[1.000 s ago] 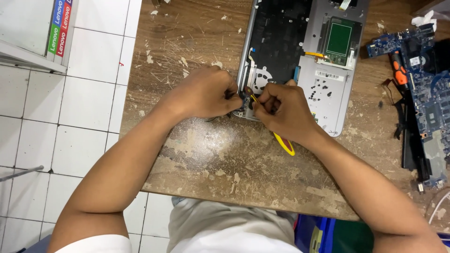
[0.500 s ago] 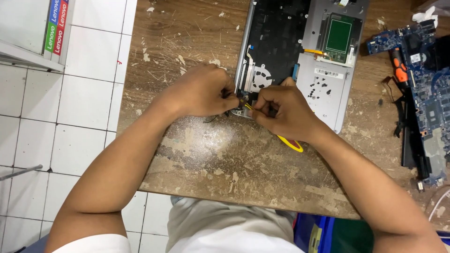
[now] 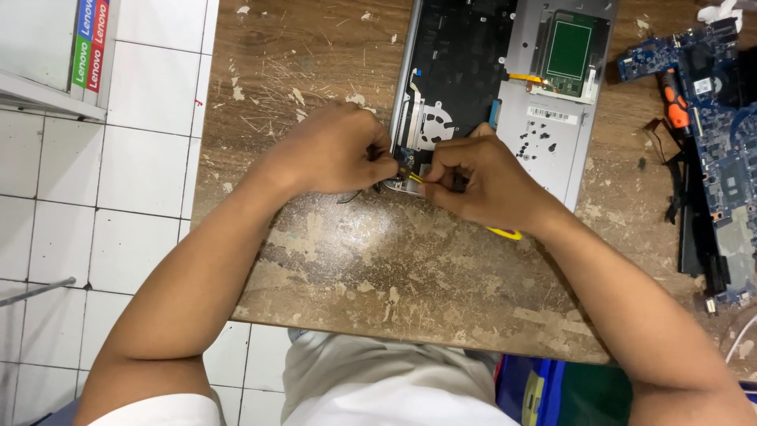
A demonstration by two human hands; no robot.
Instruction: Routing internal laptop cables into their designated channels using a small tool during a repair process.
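Laptop chassis (image 3: 505, 95) near corner | screwdriver (image 3: 505, 233) in my right hand (image 3: 481, 181), fist clamped, tip pointing left | left hand (image 3: 335, 150) pinches a small part beside it.

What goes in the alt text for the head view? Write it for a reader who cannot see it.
Two bare hands, the left hand and the right hand, meet at the near corner of an opened laptop base on a worn wooden table; the right hand grips a yellow-handled tool. A blue circuit board lies to the right.
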